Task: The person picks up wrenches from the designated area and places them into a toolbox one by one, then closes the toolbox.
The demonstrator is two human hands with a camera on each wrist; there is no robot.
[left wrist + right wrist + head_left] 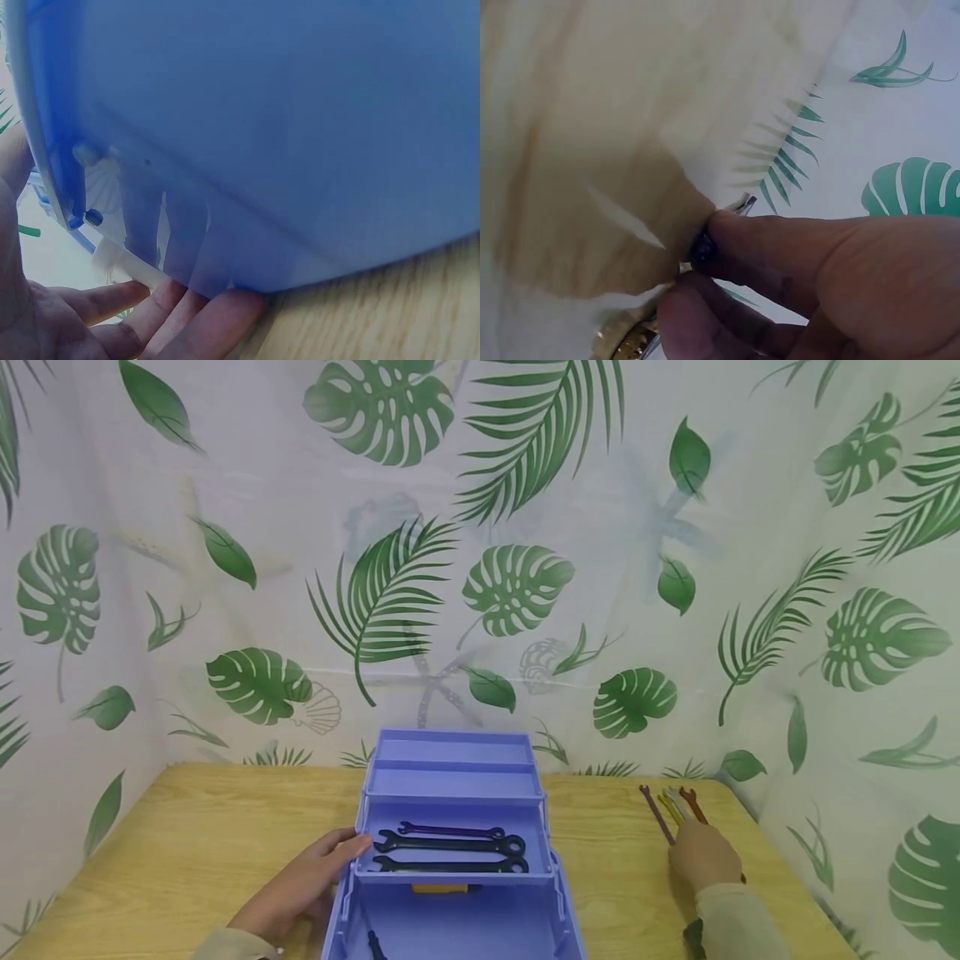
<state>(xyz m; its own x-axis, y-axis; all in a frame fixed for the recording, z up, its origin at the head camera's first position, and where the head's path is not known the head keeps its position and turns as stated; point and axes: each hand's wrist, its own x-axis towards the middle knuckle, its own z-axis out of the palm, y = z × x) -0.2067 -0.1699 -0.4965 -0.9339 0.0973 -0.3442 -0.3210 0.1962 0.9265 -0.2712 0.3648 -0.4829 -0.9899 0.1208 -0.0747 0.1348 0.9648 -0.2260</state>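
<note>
A blue-purple cantilever toolbox [450, 927] stands unfolded at the table's front. One purple wrench [450, 831] and two black wrenches [450, 843] lie in its middle tray. My left hand [307, 881] rests against the box's left side, thumb at the tray's edge; the left wrist view shows its fingers [217, 322] touching the outer wall. At the table's right, my right hand [705, 856] pinches a purple wrench [657, 814] between thumb and fingers. Beside it are a yellow wrench [671, 808], a silver wrench [678, 802] and a reddish wrench [696, 806], partly hidden by the hand.
Inside the box's bottom lie a yellow object [441, 888], partly under the tray, and a dark thin tool [375, 943]. The wooden table [247, 810] meets a leaf-patterned curtain [420, 710] behind and at both sides.
</note>
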